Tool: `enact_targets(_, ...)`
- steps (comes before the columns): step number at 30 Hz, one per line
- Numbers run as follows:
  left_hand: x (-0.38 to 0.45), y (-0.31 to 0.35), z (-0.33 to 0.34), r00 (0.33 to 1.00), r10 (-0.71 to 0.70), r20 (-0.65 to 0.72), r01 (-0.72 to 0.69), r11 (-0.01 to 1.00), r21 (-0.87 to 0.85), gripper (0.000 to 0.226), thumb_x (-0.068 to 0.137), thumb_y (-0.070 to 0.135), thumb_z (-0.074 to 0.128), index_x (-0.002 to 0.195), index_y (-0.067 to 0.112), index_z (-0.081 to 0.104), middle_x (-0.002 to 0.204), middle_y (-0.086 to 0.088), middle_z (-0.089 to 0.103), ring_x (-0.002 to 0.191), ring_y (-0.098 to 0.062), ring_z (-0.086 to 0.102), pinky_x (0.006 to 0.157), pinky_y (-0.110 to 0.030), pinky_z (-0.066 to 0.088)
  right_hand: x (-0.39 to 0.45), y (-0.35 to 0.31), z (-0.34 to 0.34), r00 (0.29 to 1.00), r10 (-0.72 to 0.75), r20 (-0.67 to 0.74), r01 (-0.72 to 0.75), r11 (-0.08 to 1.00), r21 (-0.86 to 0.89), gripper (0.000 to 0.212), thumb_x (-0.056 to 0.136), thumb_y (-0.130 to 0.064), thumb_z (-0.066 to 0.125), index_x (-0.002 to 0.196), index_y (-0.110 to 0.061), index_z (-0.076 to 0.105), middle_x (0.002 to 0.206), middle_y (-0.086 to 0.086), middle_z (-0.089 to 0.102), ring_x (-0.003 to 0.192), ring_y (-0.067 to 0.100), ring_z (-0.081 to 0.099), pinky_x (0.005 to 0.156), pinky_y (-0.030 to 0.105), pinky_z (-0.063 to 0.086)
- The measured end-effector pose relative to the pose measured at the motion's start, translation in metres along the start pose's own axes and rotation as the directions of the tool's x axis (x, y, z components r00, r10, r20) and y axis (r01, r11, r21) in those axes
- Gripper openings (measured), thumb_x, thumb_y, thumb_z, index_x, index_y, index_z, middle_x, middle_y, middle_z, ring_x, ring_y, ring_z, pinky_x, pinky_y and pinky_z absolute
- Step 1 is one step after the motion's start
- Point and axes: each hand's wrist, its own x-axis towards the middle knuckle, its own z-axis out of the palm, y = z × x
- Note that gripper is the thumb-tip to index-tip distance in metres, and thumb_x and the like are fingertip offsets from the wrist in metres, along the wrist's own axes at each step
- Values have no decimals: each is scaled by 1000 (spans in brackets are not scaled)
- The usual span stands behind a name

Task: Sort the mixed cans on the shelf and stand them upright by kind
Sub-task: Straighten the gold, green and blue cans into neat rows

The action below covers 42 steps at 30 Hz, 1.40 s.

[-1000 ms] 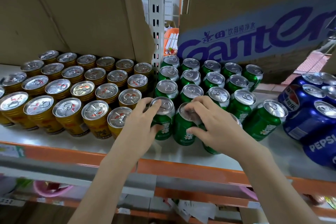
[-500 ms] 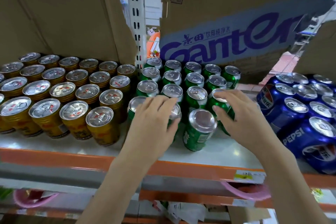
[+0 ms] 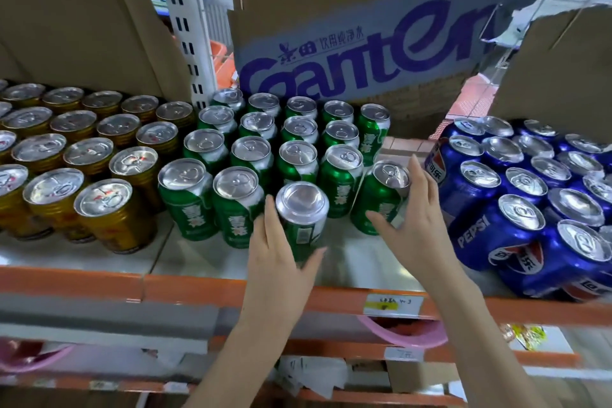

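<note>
While the left hand (image 3: pixel 278 252) wraps round the front green can (image 3: pixel 302 219) at lower centre of the frame, thumb on its right side and fingers on its left, that can stands alone with its plain rimless end up, so it looks inverted. Its long axis runs near vertical, directly above the palm. Further right, the right hand (image 3: pixel 414 219) cups a tilted green can (image 3: pixel 381 199) leaning left toward the green block (image 3: pixel 265 156), blue Pepsi cans (image 3: pixel 530 195) just beyond.
</note>
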Motion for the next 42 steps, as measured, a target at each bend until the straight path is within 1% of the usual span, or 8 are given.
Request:
enact_targets(11,-1,-3,28,990,-128,57,129,992,-14,97,74,18,77,147,11,14,134,-19,46,117,-39,48,89,-45,45,25,10,-10,981,7,194,-26,995,97,75,86,-44,59,147,-25,20,146,1,30,125,15,40,94,25,35)
enact_targets(15,-5,4,25,999,-28,22,29,998,-52,87,77,16,74,146,28,23,131,-11,36,106,-19,47,89,-18,35,16,14,-14,988,-12,153,-11,989,145,73,84,-40,62,145,-23,25,139,-1,33,110,11,46,89,22,37)
enact_targets(19,-14,5,21,995,101,-14,-101,995,-25,78,73,13,78,141,12,38,117,-2,34,99,1,33,88,6,19,8,18,-20,995,-21,100,4,986,166,68,84,-37,65,141,-24,31,121,-11,32,95,0,39,81,13,30)
enact_targets(25,2,29,-18,976,147,161,-151,989,13,82,78,29,74,146,18,28,128,8,36,118,-5,36,101,-13,25,8,16,-27,993,-35,111,20,991,134,71,80,-36,71,140,-21,36,126,-3,41,102,2,38,82,8,25)
enact_targets(29,37,44,-45,843,297,448,-398,905,148,75,82,15,70,145,17,30,147,5,33,135,-6,25,95,6,1,6,7,-29,985,-61,162,40,991,127,73,78,-35,73,140,-20,37,135,0,43,117,12,43,90,18,31)
enact_targets(32,60,54,-53,661,324,677,-551,822,144,69,81,-4,62,141,22,39,147,9,33,133,-1,23,91,7,12,5,2,-29,981,-79,175,59,991,119,73,76,-34,75,139,-20,40,132,-1,47,120,15,45,92,20,31)
enact_targets(36,71,65,-53,565,255,785,-577,801,156,70,84,-6,51,143,28,35,154,14,18,140,0,6,96,-2,10,-3,-4,-28,980,-101,170,76,986,148,70,75,-40,74,135,-19,45,124,-5,52,115,11,47,86,14,28)
enact_targets(42,45,59,-43,877,224,424,-403,824,398,83,80,65,48,147,25,21,142,1,27,132,-19,26,106,-29,25,-8,-5,-30,956,-77,283,52,994,94,79,80,-40,69,145,-24,27,139,-3,37,123,15,41,89,20,29)
